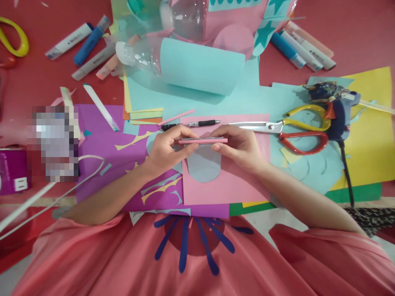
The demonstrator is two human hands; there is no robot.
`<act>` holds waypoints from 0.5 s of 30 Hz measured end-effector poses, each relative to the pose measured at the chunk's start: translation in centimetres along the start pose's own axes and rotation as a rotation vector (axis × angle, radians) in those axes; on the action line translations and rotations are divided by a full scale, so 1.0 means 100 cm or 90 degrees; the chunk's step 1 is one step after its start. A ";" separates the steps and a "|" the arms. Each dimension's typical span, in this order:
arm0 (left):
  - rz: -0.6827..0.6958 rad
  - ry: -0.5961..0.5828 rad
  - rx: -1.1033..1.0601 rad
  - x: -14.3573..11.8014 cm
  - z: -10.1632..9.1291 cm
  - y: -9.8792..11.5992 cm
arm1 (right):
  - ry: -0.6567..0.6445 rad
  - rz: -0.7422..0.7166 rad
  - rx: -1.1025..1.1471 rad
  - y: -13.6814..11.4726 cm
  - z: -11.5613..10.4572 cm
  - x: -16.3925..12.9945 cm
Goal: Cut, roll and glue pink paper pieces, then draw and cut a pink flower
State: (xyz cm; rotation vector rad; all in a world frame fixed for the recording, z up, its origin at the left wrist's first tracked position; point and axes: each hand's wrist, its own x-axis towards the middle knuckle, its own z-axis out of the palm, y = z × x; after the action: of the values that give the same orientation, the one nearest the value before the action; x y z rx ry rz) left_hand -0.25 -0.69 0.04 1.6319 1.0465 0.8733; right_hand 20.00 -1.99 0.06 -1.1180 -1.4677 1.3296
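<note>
Both hands hold one thin pink paper strip [203, 141] level above a pink sheet [240, 181]. My left hand [166, 148] pinches the strip's left end, my right hand [239, 146] its right end. Under the strip lies a rounded pale blue paper cut-out [203, 166]. A black pen [191, 124] and a second pink strip [176, 117] lie just beyond my fingers.
Yellow-and-red scissors [296, 129] and a blue glue gun [336, 111] lie to the right. A clear plastic bottle wrapped in blue paper [191, 63] lies at the back. Markers [83, 45] at back left, more markers [305, 51] at back right. Purple sheet [101, 164] at left.
</note>
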 end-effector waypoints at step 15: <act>-0.052 -0.001 0.021 0.000 0.001 0.004 | 0.030 0.017 0.008 0.001 0.002 0.002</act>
State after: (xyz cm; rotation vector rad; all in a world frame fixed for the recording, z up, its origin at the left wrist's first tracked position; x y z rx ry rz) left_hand -0.08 -0.82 0.42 1.6056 1.1230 0.8048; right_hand 19.81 -1.87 -0.09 -1.1571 -1.4132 1.3198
